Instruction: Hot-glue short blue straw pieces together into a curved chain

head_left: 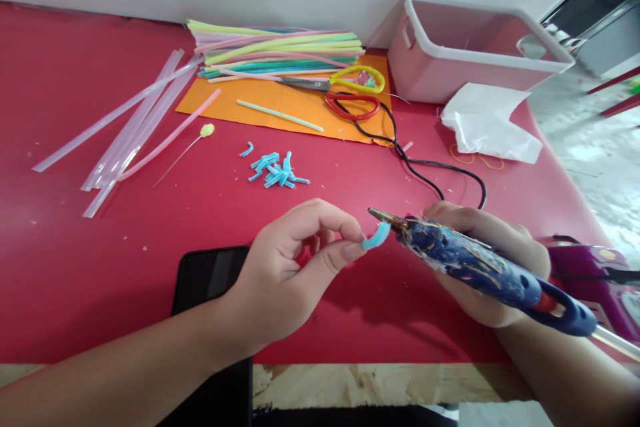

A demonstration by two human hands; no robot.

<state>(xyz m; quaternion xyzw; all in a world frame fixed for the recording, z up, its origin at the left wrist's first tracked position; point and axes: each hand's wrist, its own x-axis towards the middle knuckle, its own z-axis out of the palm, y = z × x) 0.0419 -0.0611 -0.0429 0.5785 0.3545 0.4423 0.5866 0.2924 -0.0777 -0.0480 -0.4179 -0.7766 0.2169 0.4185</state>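
Note:
Between thumb and forefinger, my left hand [305, 267] pinches a short, curved piece of blue fuzzy stem [377, 236]. Wrapped round a blue glue gun [470, 260] is my right hand [493, 247]; some of its fingers are hidden behind the gun. The gun's metal nozzle points left, at the free end of the blue piece, and looks close to or touching it. Beyond my left hand, a small pile of cut blue pieces [277, 172] lies on the red table [165, 227], with one curved piece [247, 149] apart from it.
Scissors [353, 105] and a bundle of coloured stems [280, 50] lie on an orange sheet [225, 103]. Clear glue sticks [135, 127] are at the left. A pink bin [420, 67], white paper [487, 121] and black cord [425, 173] sit right. A phone [207, 280] lies near my left wrist.

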